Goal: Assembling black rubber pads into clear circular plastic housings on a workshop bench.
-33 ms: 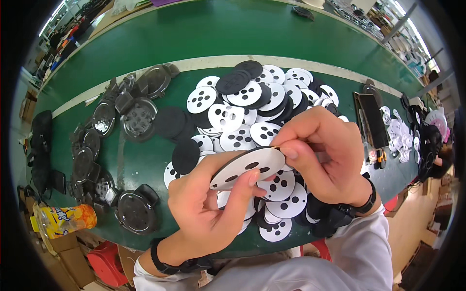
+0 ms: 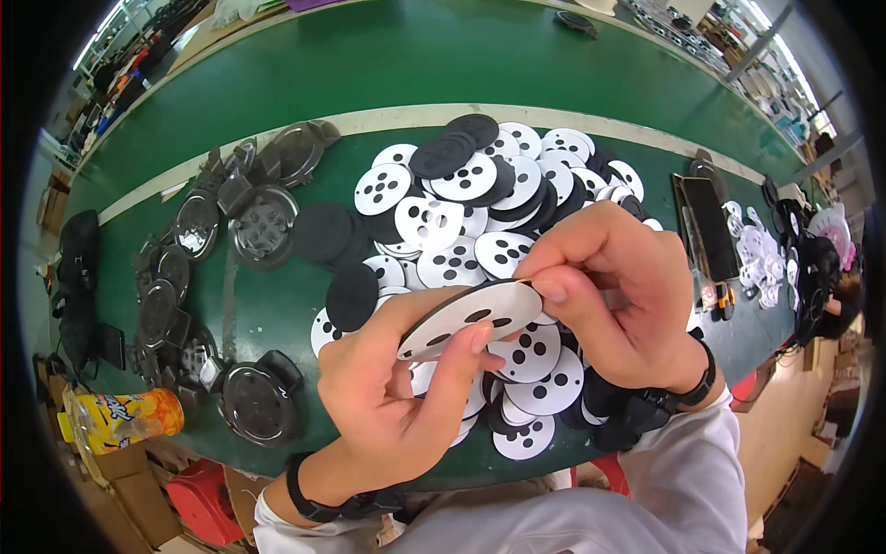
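Observation:
A thin round disc (image 2: pixel 519 301) with a white face, black dots and a dark edge is held tilted above the pile. My left hand (image 2: pixel 392 406) grips it, thumb across the white face and fingers behind. At its upper right rim, my right hand (image 2: pixel 623 309) pinches the edge between thumb and forefinger. Whether a layer is being lifted there is too small to tell. Below and beyond both hands lies a loose heap of similar white dotted discs (image 2: pixel 381 189), mixed with plain black discs (image 2: pixel 353 297).
Glossy dark round plastic parts (image 2: pixel 258 403) with tabs stand on the left of the green table (image 2: pixel 314 388). A yellow-labelled bottle (image 2: pixel 129 417) is at the lower left. Toward the right lie a dark phone-like slab (image 2: pixel 706 226) and pale cut-out pieces (image 2: pixel 760 258).

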### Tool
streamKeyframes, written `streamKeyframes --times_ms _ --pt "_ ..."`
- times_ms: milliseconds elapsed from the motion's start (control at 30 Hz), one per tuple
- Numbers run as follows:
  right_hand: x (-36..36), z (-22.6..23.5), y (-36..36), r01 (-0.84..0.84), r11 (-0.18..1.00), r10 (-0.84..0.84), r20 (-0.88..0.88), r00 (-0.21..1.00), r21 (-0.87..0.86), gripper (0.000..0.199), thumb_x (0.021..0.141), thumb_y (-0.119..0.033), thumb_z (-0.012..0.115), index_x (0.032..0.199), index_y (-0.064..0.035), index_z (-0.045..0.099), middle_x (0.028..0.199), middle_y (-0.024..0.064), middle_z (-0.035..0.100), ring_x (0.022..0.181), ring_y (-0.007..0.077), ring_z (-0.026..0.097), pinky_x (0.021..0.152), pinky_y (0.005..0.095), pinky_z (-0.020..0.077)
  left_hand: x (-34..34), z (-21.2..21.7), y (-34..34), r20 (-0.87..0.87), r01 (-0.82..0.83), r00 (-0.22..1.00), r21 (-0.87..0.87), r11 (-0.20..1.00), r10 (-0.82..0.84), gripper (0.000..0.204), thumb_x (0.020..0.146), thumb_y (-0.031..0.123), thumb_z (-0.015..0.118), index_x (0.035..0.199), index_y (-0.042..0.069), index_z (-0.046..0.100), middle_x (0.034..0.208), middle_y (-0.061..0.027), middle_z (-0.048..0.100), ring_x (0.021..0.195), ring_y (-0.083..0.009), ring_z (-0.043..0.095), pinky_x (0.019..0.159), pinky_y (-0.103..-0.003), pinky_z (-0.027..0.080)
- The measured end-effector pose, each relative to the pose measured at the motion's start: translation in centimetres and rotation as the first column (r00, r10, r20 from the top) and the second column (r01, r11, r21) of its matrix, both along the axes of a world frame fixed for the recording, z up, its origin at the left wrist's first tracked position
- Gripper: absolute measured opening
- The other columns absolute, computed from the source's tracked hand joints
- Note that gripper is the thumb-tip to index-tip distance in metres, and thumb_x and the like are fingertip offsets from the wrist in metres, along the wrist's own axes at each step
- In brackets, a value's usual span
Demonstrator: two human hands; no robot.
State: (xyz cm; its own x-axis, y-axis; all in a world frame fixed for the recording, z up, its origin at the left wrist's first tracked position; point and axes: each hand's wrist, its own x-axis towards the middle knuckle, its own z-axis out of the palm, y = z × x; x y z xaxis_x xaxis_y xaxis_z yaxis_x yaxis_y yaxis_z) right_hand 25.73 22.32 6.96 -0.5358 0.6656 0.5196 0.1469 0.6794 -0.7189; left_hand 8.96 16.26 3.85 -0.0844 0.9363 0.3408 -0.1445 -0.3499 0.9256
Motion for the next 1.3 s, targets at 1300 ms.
streamKeyframes --times_ms 1300 --pt "-0.3 -0.8 2.2 -0.038 0.768 -0.136 0.221 0.966 0.639 0.026 0.058 -0.006 0.066 0.084 -0.0032 0.06 0.063 0.0021 0.047 0.052 0.018 0.04 0.047 0.0299 0.0287 -5.9 -0.5 3.9 0.201 -0.233 0.946 -0.128 0.964 0.256 0.024 0.097 0.024 0.044 0.101 0.003 0.055 0.087 -0.0074 0.064 0.072 -0.0176 0.065 0.052 -0.025 0.048"
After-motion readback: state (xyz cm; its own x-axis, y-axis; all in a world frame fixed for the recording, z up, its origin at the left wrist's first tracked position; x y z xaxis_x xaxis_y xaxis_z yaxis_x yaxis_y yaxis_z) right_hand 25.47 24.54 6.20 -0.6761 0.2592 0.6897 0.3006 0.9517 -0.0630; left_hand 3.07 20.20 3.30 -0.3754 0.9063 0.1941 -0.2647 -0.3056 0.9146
